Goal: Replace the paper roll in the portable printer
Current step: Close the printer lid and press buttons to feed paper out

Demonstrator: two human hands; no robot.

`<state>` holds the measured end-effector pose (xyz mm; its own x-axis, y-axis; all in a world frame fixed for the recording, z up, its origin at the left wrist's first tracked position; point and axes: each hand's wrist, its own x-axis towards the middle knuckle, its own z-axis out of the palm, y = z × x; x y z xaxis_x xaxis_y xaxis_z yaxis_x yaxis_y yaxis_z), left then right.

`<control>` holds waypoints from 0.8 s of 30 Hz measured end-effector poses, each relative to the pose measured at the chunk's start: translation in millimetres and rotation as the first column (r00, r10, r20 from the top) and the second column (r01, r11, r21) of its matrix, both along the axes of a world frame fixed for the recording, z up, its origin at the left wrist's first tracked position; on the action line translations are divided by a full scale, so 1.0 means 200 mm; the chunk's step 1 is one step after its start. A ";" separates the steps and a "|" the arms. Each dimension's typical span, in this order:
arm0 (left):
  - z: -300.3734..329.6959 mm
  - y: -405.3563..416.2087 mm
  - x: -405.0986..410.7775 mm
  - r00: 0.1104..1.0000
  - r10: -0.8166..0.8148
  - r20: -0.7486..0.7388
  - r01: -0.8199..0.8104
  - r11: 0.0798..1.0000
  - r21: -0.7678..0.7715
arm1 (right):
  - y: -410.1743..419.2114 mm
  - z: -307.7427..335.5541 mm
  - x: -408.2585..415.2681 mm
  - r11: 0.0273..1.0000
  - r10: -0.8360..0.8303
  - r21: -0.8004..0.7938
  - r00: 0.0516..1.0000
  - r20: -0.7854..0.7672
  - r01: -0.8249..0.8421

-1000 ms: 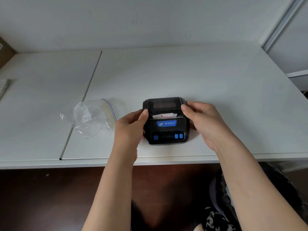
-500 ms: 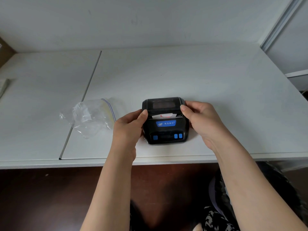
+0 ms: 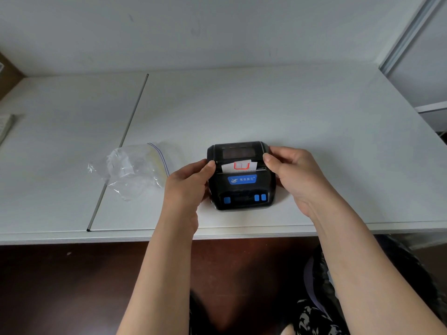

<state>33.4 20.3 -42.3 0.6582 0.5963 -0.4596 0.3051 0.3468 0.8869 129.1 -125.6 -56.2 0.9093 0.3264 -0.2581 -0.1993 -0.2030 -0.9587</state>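
Note:
A small black portable printer (image 3: 242, 189) with a blue label and blue buttons lies flat on the white table (image 3: 266, 105), near its front edge. A strip of white paper (image 3: 238, 166) with a red mark sticks out of the slot under the dark lid. My left hand (image 3: 186, 187) grips the printer's left side, thumb on the lid's left corner. My right hand (image 3: 297, 175) grips the right side, thumb pressed on the lid's right corner. The roll inside is hidden.
A crumpled clear zip bag (image 3: 135, 168) lies on the table left of the printer, over the seam (image 3: 121, 146) between two tabletop panels. The wall runs behind the table. A white frame edge (image 3: 411, 32) stands at the far right.
Both hands and the printer have stayed almost still; the thumbs keep their place on the lid's corners.

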 end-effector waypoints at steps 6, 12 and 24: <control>0.00 0.00 0.00 1.000 0.018 -0.007 -0.018 0.999 -0.030 | 0.00 0.01 0.00 1.000 -0.011 0.009 1.000 -0.024 0.011; 0.00 0.00 0.00 1.000 0.020 -0.015 -0.021 0.999 -0.038 | 0.00 0.01 0.00 1.000 -0.028 0.000 0.999 -0.040 0.028; -0.02 0.00 0.00 0.998 0.049 -0.024 -0.051 0.997 -0.055 | -0.01 -0.01 0.00 0.998 -0.032 0.045 0.998 -0.061 0.035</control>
<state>32.9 20.8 -45.7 0.6171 0.6012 -0.5077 0.3064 0.4108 0.8587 129.0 -127.9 -59.1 0.9032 0.3089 -0.2979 -0.2626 -0.1512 -0.9530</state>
